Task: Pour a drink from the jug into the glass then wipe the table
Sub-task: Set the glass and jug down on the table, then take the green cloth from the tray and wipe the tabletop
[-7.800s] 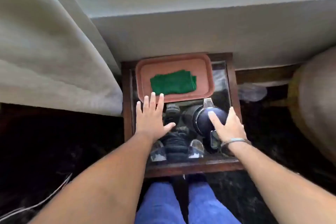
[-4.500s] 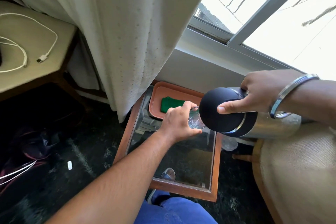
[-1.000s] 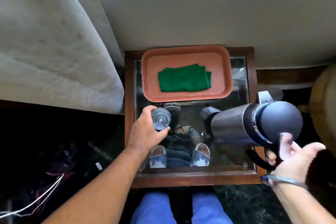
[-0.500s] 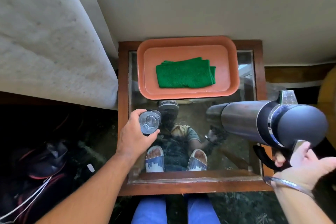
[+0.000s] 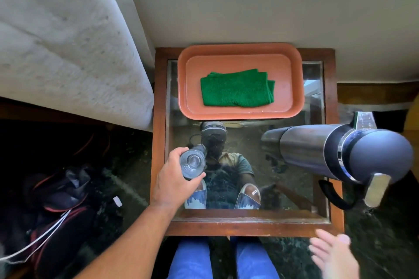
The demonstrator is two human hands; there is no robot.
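Note:
A steel jug (image 5: 317, 156) with a dark domed lid and black handle stands on the right side of the glass-topped table (image 5: 249, 219). My right hand (image 5: 333, 256) is off it, blurred, fingers apart, below the table's near right corner. My left hand (image 5: 172, 181) wraps around a clear glass (image 5: 192, 164) at the table's left side. A folded green cloth (image 5: 237, 88) lies in an orange tray (image 5: 292, 106) at the far end of the table.
A pale curtain (image 5: 68, 41) hangs at the left, next to the table. A wall (image 5: 249, 2) runs behind it. Dark bags and a white cable (image 5: 40, 235) lie on the floor at left. My blue-trousered legs (image 5: 192, 258) are under the near edge.
My right hand has let go of the jug's handle and pulled back toward me. The jug now stands alone. My left hand keeps hold of the glass at the table's left side.

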